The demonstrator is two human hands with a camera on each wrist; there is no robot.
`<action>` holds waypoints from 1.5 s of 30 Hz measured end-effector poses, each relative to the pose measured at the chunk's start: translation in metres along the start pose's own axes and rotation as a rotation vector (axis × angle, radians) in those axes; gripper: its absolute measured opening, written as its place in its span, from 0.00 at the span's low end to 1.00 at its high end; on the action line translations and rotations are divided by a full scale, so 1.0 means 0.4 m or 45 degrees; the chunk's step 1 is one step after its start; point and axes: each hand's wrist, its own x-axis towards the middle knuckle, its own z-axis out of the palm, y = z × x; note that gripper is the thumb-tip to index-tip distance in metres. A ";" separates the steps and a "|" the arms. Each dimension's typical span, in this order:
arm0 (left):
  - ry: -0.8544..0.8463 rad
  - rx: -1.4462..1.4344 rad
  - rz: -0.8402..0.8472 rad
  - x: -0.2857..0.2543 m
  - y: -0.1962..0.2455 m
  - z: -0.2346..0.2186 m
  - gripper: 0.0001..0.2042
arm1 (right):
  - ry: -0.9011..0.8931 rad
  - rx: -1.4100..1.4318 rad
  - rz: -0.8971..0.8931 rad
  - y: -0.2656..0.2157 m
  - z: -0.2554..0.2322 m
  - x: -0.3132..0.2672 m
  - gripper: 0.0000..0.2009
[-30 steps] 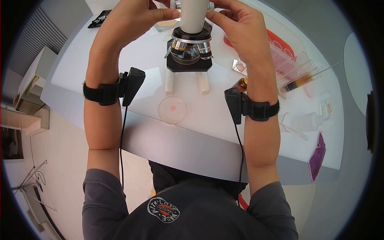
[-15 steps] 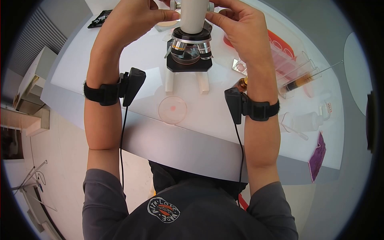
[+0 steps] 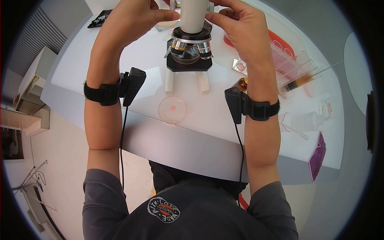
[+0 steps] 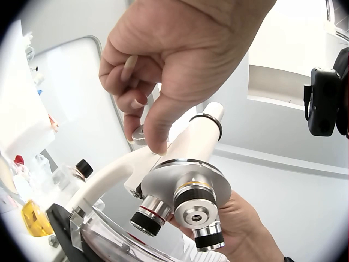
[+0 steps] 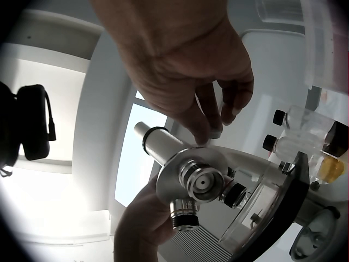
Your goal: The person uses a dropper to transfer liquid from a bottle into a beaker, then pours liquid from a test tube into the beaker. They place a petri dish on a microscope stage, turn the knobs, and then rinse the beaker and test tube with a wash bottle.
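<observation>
A white microscope [image 3: 194, 18] with a ring of silver objective lenses [image 4: 194, 204] stands at the top middle of the head view. On its stage [image 3: 189, 66] lies a clear round dish [image 3: 186, 60] under the lenses. My left hand [image 3: 132, 20] pinches the ridged focus knob [image 4: 140, 135] on the left of the arm between thumb and fingers. On the other side my right hand [image 3: 246, 34] grips the matching knob [image 5: 216, 134] the same way. A second petri dish [image 3: 173, 114] with a pink spot lies on the table in front of the base.
Right of the microscope stand a red tray [image 3: 272, 36], a rack of clear tubes [image 3: 284, 64], a syringe with brown liquid [image 3: 300, 82] and a brown bottle [image 3: 242, 84]. Nearer me are a clear wash bottle [image 3: 308, 121] and a purple cloth [image 3: 317, 158]. A black packet [image 3: 99, 19] lies far left.
My right hand has turned very slightly outward at its knob. The microscope, the dishes and the left hand's hold look the same.
</observation>
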 end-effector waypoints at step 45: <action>-0.038 -0.028 -0.036 -0.013 0.025 -0.011 0.12 | -0.015 -0.037 0.054 -0.002 0.012 -0.003 0.14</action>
